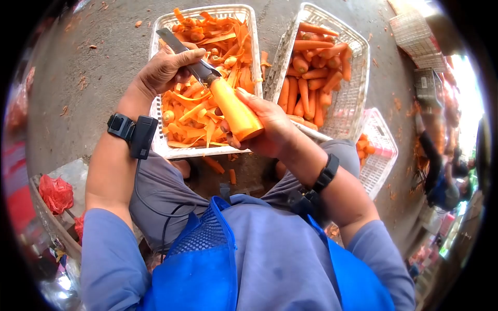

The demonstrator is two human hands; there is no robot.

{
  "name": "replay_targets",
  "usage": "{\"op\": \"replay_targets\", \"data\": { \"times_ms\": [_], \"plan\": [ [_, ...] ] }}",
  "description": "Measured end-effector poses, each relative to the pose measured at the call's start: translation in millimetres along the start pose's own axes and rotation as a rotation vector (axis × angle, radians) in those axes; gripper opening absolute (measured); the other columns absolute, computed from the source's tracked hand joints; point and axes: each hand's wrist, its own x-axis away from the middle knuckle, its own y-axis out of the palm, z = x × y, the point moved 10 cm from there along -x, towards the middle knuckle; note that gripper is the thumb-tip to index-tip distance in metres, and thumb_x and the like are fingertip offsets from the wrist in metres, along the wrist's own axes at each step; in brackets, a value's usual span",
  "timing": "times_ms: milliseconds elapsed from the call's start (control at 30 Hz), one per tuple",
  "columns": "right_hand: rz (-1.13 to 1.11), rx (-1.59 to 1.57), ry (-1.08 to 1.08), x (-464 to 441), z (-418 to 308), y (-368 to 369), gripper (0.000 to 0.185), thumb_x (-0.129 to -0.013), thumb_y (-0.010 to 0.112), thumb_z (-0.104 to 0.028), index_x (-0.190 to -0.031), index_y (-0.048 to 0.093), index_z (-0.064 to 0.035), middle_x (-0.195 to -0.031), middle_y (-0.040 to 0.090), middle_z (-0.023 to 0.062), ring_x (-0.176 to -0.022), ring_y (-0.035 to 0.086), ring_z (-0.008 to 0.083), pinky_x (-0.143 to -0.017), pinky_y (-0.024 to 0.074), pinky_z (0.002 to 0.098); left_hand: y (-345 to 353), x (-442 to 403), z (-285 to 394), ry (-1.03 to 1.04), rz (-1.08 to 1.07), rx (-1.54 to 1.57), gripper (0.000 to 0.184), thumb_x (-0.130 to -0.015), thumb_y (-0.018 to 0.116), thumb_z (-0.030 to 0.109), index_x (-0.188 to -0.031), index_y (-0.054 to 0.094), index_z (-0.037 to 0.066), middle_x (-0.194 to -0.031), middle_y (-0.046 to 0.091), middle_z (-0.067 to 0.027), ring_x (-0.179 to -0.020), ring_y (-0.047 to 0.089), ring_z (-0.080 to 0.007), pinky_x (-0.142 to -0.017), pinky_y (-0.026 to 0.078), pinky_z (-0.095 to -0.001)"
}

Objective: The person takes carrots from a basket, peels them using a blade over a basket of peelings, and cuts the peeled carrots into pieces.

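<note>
My left hand (pixel 168 67) is closed around a flat grey metal knife (pixel 179 44), its thumb lying along the top. The tool's lower end touches the dark upper tip of a thick, bright orange carrot (pixel 231 106). My right hand (pixel 267 122) holds that carrot from below and the side, with its blunt wide end facing me. The carrot is tilted, and most of its visible skin is peeled. Both hands are above a white crate (pixel 251 31) filled with carrot peelings (pixel 192 116) and cut-off ends.
A second white crate (pixel 355 98) with whole carrots (pixel 314 78) stands to the right. Another crate (pixel 384 155) with carrots is by my right knee. Scraps lie on the concrete floor (pixel 104 67). A red plastic bag (pixel 56 194) is at left; stacked crates (pixel 415 33) and a blurred person (pixel 441 181) are at far right.
</note>
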Motion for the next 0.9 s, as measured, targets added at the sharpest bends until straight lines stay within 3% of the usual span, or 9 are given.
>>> {"op": "replay_targets", "data": {
  "times_ms": [200, 300, 400, 533, 600, 733, 800, 867, 900],
  "plan": [
    [0.060, -0.014, -0.008, -5.4, -4.9, -7.6, 0.047, -0.106, 0.042, -0.043, -0.133, 0.050, -0.0050, -0.104, 0.065, 0.0117, -0.074, 0.065, 0.0235, -0.054, 0.0524, 0.0344, -11.5, -14.8, -12.6, -0.014, 0.014, 0.037, 0.021, -0.091, 0.075, 0.026, -0.090, 0.068, 0.006, -0.069, 0.065, -0.0006, -0.047, 0.052, -0.0007, -0.040, 0.038, -0.0138],
    [-0.163, 0.100, 0.036, 5.6, -4.9, 4.1, 0.047, -0.106, 0.042, -0.043, -0.133, 0.050, -0.0055, -0.105, 0.066, 0.0108, -0.077, 0.065, 0.0231, -0.055, 0.0527, 0.0344, -52.6, -13.4, -11.2, -0.024, 0.175, -0.086, 0.017, -0.094, 0.071, 0.022, -0.092, 0.065, 0.006, -0.069, 0.066, -0.0023, -0.042, 0.047, -0.0015, -0.037, 0.037, -0.0155],
    [-0.128, 0.054, -0.036, 16.1, -18.9, 10.3, 0.050, -0.107, 0.041, -0.045, -0.133, 0.051, -0.0041, -0.106, 0.066, 0.0108, -0.081, 0.066, 0.0217, -0.058, 0.0535, 0.0340, -72.4, -7.9, -7.4, 0.024, 0.304, -0.130, 0.019, -0.094, 0.071, 0.024, -0.093, 0.066, 0.006, -0.069, 0.066, -0.0019, -0.041, 0.045, -0.0010, -0.036, 0.037, -0.0158],
    [0.143, 0.121, -0.153, 12.3, -33.0, -2.8, 0.051, -0.106, 0.047, -0.042, -0.136, 0.048, -0.0001, -0.110, 0.067, 0.0125, -0.091, 0.067, 0.0211, -0.073, 0.0578, 0.0348, -57.5, -4.7, 12.4, 0.184, 0.305, -0.256, 0.025, -0.093, 0.074, 0.031, -0.096, 0.070, 0.006, -0.069, 0.066, 0.0002, -0.054, 0.055, -0.0009, -0.044, 0.041, -0.0127],
    [0.149, 0.093, -0.193, 6.6, -37.2, -9.9, 0.046, -0.106, 0.047, -0.036, -0.134, 0.048, 0.0008, -0.109, 0.067, 0.0146, -0.090, 0.069, 0.0238, -0.079, 0.0586, 0.0357, -43.7, 5.0, 30.8, 0.269, 0.298, -0.247, 0.023, -0.093, 0.073, 0.030, -0.096, 0.071, 0.008, -0.070, 0.066, 0.0008, -0.056, 0.056, -0.0008, -0.047, 0.042, -0.0135],
    [0.129, 0.022, -0.165, -5.4, -34.5, -20.5, 0.044, -0.108, 0.040, -0.035, -0.130, 0.051, 0.0024, -0.105, 0.068, 0.0174, -0.084, 0.070, 0.0271, -0.077, 0.0598, 0.0363, 43.5, 28.3, 45.9, 0.197, 0.055, -0.165, 0.019, -0.093, 0.073, 0.026, -0.096, 0.072, 0.007, -0.074, 0.066, 0.0012, -0.062, 0.058, -0.0027, -0.052, 0.045, -0.0175],
    [0.025, 0.031, -0.125, -13.0, -28.8, -21.6, 0.044, -0.108, 0.039, -0.035, -0.130, 0.050, 0.0018, -0.105, 0.068, 0.0170, -0.084, 0.070, 0.0278, -0.076, 0.0598, 0.0365, 103.3, 40.0, 44.1, 0.234, -0.137, -0.331, 0.017, -0.094, 0.071, 0.021, -0.092, 0.071, 0.004, -0.076, 0.066, -0.0004, -0.065, 0.059, -0.0056, -0.056, 0.045, -0.0200],
    [0.170, 0.072, -0.114, -10.7, -21.9, -15.0, 0.043, -0.107, 0.040, -0.034, -0.133, 0.050, -0.0013, -0.102, 0.066, 0.0160, -0.083, 0.068, 0.0270, -0.076, 0.0586, 0.0381, 129.2, 46.9, 34.1, 0.395, -0.293, -0.273, 0.014, -0.092, 0.071, 0.017, -0.093, 0.071, 0.003, -0.077, 0.066, -0.0007, -0.068, 0.062, -0.0089, -0.059, 0.049, -0.0237],
    [0.208, 0.085, -0.061, -7.2, -14.6, -14.2, 0.042, -0.107, 0.040, -0.033, -0.134, 0.050, -0.0020, -0.101, 0.066, 0.0157, -0.083, 0.067, 0.0265, -0.076, 0.0582, 0.0384, 112.9, 39.4, 31.1, 0.228, -0.240, -0.229, 0.014, -0.092, 0.071, 0.017, -0.094, 0.071, 0.003, -0.076, 0.066, -0.0008, -0.068, 0.062, -0.0088, -0.059, 0.048, -0.0236]
  ]
}}
